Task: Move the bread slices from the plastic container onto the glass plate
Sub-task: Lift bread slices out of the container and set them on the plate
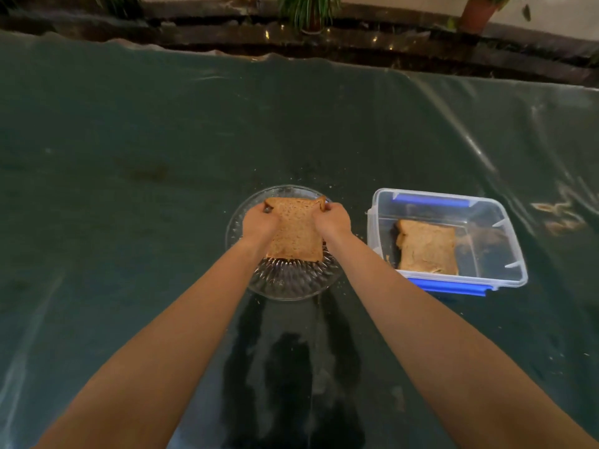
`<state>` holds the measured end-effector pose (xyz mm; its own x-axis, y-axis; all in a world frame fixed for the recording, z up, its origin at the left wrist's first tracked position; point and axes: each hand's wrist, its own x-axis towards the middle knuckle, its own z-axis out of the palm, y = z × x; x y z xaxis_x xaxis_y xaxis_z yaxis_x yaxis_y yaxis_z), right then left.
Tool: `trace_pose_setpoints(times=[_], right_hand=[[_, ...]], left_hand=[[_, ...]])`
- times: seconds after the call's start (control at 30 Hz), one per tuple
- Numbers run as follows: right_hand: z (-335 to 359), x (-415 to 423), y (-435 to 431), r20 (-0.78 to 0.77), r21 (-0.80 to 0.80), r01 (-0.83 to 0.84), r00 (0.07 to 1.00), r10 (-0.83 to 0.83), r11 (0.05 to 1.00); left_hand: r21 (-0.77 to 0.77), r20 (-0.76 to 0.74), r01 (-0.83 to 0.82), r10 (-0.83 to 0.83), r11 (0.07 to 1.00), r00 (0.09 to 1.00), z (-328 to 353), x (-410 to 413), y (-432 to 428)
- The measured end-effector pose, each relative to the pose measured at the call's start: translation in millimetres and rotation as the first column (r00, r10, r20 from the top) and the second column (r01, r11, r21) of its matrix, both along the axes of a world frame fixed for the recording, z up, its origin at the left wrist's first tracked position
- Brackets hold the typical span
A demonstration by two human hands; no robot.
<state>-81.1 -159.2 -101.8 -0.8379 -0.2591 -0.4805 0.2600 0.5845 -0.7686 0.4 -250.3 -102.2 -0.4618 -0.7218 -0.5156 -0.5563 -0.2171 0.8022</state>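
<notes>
A brown bread slice (295, 231) is held over the round glass plate (285, 283) at the table's middle. My left hand (259, 222) grips its far left corner and my right hand (332, 220) grips its far right corner. The slice's near edge hangs down close to the plate; whether it touches is hard to tell. To the right stands a clear plastic container (486, 205) with blue clips, open, with more bread (428, 246) lying flat on its floor.
The table is covered with a dark green glossy plastic sheet (162, 157), with crumbs scattered around the plate. Beyond the table's far edge runs a dark stone ledge with potted plants (308, 11).
</notes>
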Motion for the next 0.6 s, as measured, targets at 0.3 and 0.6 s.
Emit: trace_pose_setpoints(times=[0.3, 0.6], right_hand=[[-2, -8, -16, -0.053, 0.052, -0.126, 0.990, 0.129, 0.991], [-8, -3, -17, -0.123, 0.177, -0.204, 0.966, 0.228, 0.963]], left_hand=[[-0.082, 0.094, 0.106, -0.098, 0.991, 0.991, -11, -19, -19], [-0.185, 0.209, 0.269, -0.230, 0.945, 0.951, -14, -16, -23]])
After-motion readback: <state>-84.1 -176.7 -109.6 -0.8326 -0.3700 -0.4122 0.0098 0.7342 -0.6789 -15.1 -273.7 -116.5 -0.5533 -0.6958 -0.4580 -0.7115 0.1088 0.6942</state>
